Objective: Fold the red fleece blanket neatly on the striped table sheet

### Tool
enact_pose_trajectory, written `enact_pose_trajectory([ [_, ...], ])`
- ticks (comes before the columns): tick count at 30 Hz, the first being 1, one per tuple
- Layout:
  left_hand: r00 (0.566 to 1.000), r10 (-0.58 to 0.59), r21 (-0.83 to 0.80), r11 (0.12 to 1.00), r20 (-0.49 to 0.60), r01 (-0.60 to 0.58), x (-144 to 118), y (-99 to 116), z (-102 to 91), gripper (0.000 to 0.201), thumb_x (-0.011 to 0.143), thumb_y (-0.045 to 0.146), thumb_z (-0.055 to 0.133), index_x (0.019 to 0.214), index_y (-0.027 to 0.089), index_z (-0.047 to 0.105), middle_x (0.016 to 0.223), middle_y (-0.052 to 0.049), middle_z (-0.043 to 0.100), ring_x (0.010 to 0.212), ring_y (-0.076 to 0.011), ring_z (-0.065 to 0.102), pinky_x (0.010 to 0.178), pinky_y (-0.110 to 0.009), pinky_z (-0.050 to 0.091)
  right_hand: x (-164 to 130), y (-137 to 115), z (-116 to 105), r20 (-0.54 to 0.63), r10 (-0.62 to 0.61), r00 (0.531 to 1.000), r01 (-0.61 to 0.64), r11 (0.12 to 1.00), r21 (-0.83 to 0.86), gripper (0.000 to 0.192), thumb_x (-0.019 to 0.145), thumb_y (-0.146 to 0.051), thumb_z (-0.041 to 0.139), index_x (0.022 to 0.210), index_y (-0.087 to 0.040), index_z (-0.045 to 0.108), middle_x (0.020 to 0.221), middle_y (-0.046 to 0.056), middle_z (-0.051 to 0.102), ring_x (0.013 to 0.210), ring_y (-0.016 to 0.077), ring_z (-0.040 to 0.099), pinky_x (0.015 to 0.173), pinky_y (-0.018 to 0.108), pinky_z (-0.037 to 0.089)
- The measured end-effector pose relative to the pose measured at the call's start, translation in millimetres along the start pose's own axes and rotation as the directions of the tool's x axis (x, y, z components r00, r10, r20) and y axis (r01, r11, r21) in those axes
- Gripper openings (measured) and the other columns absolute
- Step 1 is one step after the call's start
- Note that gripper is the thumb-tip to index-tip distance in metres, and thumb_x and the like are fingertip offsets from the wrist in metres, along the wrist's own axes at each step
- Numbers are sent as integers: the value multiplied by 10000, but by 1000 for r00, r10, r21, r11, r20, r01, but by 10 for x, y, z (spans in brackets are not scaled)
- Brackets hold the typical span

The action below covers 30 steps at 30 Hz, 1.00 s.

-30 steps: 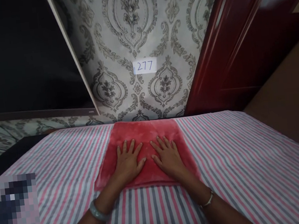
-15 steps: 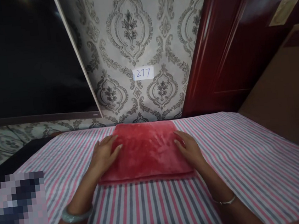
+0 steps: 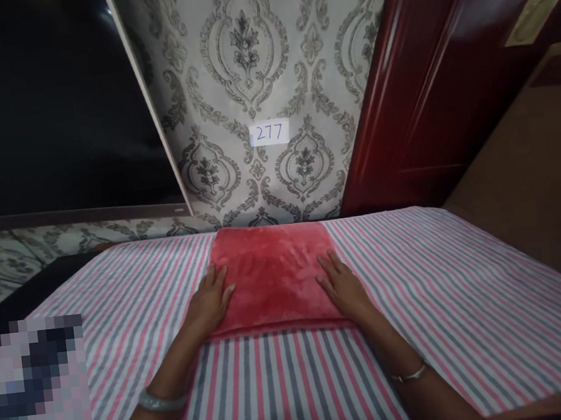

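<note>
A folded red plush towel (image 3: pixel 273 274) lies on a striped pink, grey and white cloth (image 3: pixel 445 299) near its far edge. My left hand (image 3: pixel 210 302) rests flat against the towel's left side, fingers apart, with a pale green bangle on the wrist. My right hand (image 3: pixel 343 287) lies flat on the towel's right side, fingers apart, with a thin silver bangle on the wrist. Neither hand grips anything.
Behind the cloth rises a grey damask wallpaper with a white label reading 277 (image 3: pixel 269 132). A dark screen (image 3: pixel 49 107) fills the upper left. A dark red door (image 3: pixel 446 65) stands at the right, with brown floor (image 3: pixel 549 195) beside it. A blurred patch covers the lower left.
My hands went from the towel's middle out to its two sides, then slid a little nearer along the side edges. The towel looks narrower and tidier now.
</note>
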<state>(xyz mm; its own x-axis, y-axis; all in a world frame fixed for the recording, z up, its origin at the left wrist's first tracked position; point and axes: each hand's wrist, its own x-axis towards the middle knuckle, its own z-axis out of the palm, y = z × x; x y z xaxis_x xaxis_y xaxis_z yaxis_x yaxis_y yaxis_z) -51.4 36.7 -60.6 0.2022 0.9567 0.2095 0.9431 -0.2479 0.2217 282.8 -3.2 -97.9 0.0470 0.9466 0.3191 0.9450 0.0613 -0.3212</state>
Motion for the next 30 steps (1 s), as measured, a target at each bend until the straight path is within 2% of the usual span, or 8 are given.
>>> enact_pose_trajectory([
  [5,998,39,-80,996,-48,-43,-6,-146,126,565,972,384,392,1461,116,484,1588,-177,383,1463,-298,367,1180,-464,356,-53,67,47,-28,-27,999,28,999,30,500,1018,-384,387,1459,-179,497,1606,148,340,1371,286,483,1060,455,451],
  [13,997,18,-115,993,-76,-27,-14,-192,140,560,973,407,393,1470,163,484,1594,-138,386,1448,-272,399,1171,-458,371,-40,123,82,-69,-46,997,55,990,132,501,1005,-394,401,1450,-191,512,1598,138,360,1394,288,460,1078,472,441],
  [18,997,5,-136,991,-71,-14,1,-194,116,615,966,468,382,1467,125,485,1591,-172,378,1452,-284,392,1172,-461,367,-24,152,88,-76,-51,996,66,976,208,523,997,-399,393,1439,-149,522,1590,163,364,1405,289,447,1118,468,409],
  [22,991,-18,-227,974,-130,-12,6,-215,130,608,940,511,406,1429,173,530,1557,-141,451,1428,-283,436,1175,-470,362,-17,217,111,-119,2,993,33,958,286,546,989,-417,379,1447,-148,504,1595,163,355,1440,273,397,1157,483,363],
  [24,983,-69,-327,945,-168,11,7,-245,131,610,913,526,434,1407,187,549,1534,-127,486,1424,-277,443,1186,-475,340,-7,280,116,-149,53,987,2,939,344,580,979,-438,376,1469,-143,474,1575,167,389,1443,276,391,1168,501,344],
  [26,965,-177,-454,888,-193,72,8,-281,116,621,874,542,469,1371,184,578,1490,-122,539,1391,-286,482,1178,-481,347,6,350,107,-161,105,981,-30,911,411,606,965,-461,381,1471,-138,469,1517,169,475,1407,286,442,1160,509,353],
  [28,938,-300,-576,803,-172,151,8,-318,90,632,825,572,503,1297,170,628,1373,-126,639,1302,-311,560,1139,-484,393,21,409,87,-137,150,979,-69,878,473,612,955,-485,387,1459,-153,487,1450,156,554,1329,293,529,1127,500,396],
  [30,920,-370,-651,731,-129,203,10,-353,66,622,778,607,526,1186,164,684,1224,-121,720,1198,-327,622,1089,-475,440,31,442,66,-95,186,978,-112,851,513,616,942,-511,394,1446,-176,507,1413,139,591,1271,295,579,1087,481,436],
])
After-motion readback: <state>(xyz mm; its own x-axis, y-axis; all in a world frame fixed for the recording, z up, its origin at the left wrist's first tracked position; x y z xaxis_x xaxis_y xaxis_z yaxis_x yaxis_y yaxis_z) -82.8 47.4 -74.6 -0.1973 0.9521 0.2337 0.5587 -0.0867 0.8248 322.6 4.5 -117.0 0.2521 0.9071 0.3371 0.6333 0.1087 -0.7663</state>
